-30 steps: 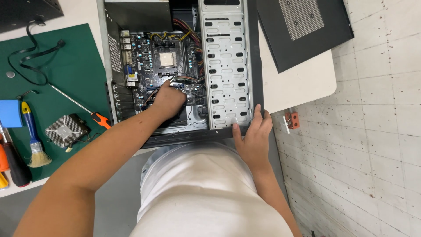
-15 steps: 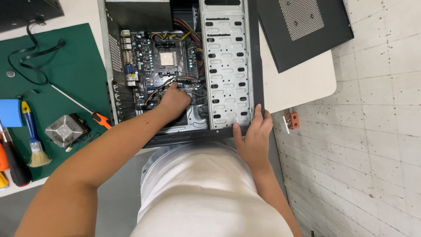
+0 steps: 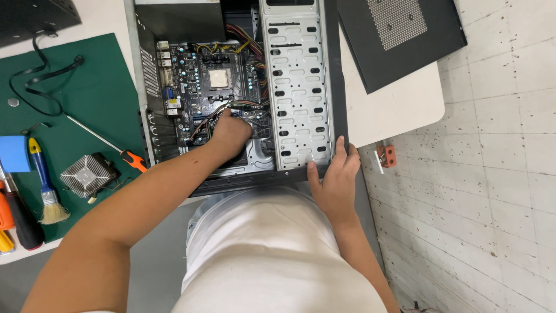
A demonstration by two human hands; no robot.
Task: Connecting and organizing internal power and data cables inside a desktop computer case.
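The open computer case [image 3: 231, 93] lies on its side across the white table [image 3: 399, 110], its near edge hanging toward the person, and inside it the left hand [image 3: 230, 132] is curled down among the cables [image 3: 255, 110] on the motherboard [image 3: 214, 87], hemmed in by the drive cage [image 3: 296, 87]; whether its fingers pinch anything cannot be told. The right hand [image 3: 335, 179] grips the case's near corner, fingers wrapped over the rim. Left of the case, a green mat [image 3: 87, 98] carries a screwdriver [image 3: 104, 139], heatsink [image 3: 88, 175] and brush [image 3: 43, 179], while the black side panel [image 3: 405, 40] overhangs the table's right edge.
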